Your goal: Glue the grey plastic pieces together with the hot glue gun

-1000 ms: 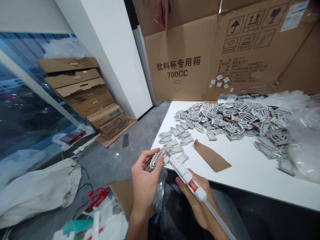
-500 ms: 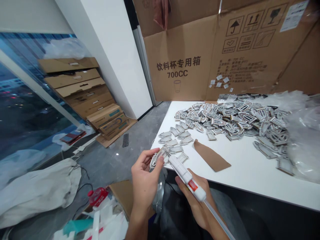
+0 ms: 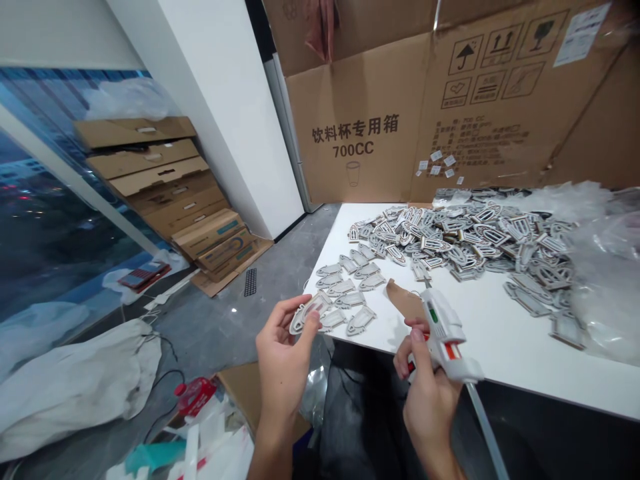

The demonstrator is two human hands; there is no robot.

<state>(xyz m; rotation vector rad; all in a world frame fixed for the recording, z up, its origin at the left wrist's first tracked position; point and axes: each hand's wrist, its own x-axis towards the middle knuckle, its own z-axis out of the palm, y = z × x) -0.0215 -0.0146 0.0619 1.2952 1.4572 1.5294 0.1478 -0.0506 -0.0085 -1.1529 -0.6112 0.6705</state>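
Note:
Between thumb and fingers, my left hand (image 3: 287, 347) grips a small grey-white boat-shaped frame piece (image 3: 311, 309) by the table's left front corner. My right hand (image 3: 427, 377) is wrapped round the handle of a white hot glue gun (image 3: 443, 320), whose nozzle points up and away over the table. A clear glue stick (image 3: 485, 427) sticks out of the gun's back end. Similar pieces (image 3: 361, 321) lie spread out just past my left hand. Partly behind the gun is a strip of brown cardboard (image 3: 404, 300).
A big heap of the same pieces (image 3: 470, 233) covers the back of the white table (image 3: 505, 347). Clear plastic bags (image 3: 607, 280) lie at the right. A large carton (image 3: 370, 153) stands behind. On the floor at left are stacked flat boxes (image 3: 200, 227) and a red bottle (image 3: 195, 395).
My right hand has swung the glue gun rightward, away from the held piece, and its side now shows. The left hand has shifted slightly left, still gripping the piece.

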